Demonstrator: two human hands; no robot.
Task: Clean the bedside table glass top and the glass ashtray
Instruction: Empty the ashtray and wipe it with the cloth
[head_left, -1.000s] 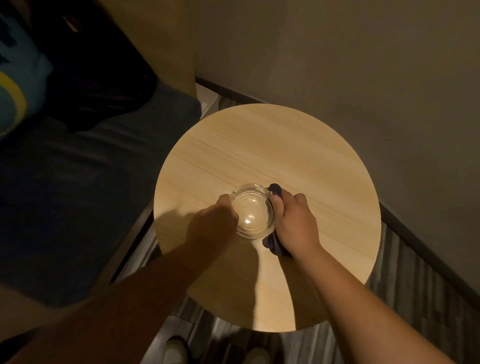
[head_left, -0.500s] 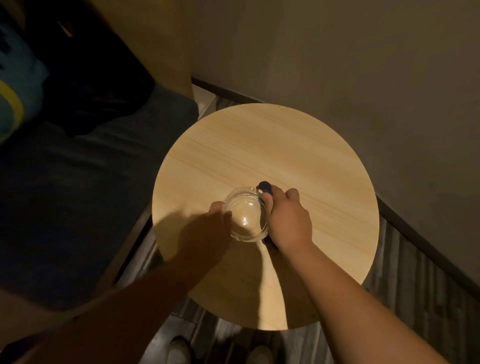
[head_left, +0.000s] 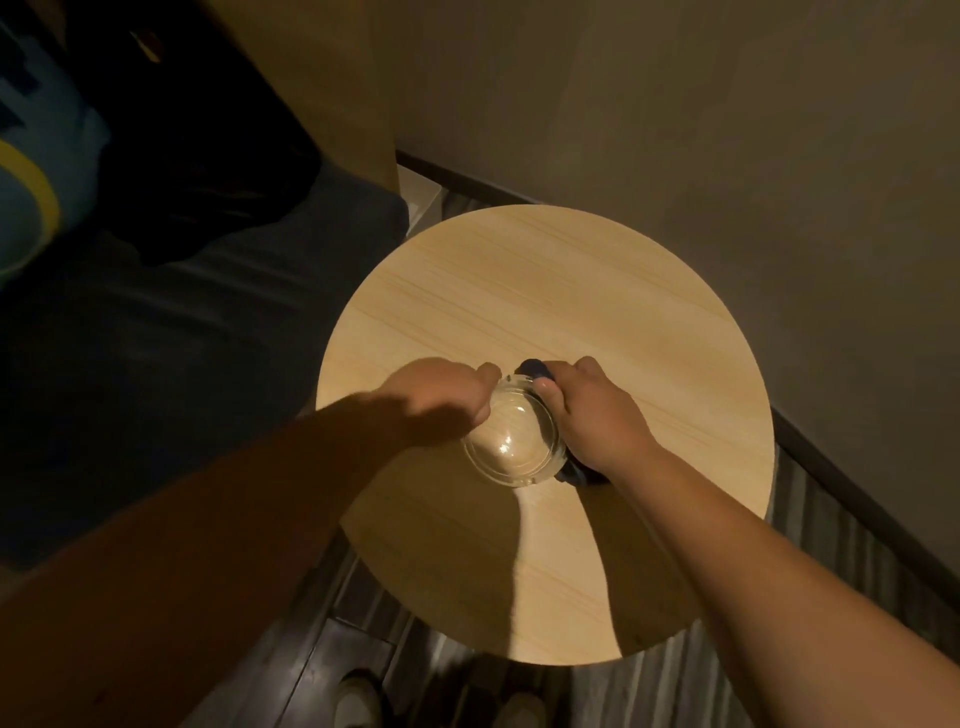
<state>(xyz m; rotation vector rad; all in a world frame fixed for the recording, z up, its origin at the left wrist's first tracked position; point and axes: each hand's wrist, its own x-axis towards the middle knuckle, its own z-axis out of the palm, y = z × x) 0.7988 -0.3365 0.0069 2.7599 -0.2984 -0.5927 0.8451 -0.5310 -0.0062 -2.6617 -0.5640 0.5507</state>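
Holding the glass ashtray (head_left: 511, 439) between both hands, I have it over the near middle of the round bedside table (head_left: 545, 291); whether its base touches the top I cannot tell. My left hand (head_left: 441, 397) curls around its left rim, fingers closed on the glass. My right hand (head_left: 597, 415) is clamped on a dark blue cloth (head_left: 535, 370) pressed against the right rim, with the thumb on the rim's edge. No label or writing can be read anywhere. Compared with half a second ago, my left hand has come further up and over the rim, and more of the cloth hangs out below my right palm. Most of the cloth is hidden under my hand. The bed (head_left: 182, 338) at left is dark and hard to make out, and my shoes (head_left: 358, 701) are cut off at the bottom edge.
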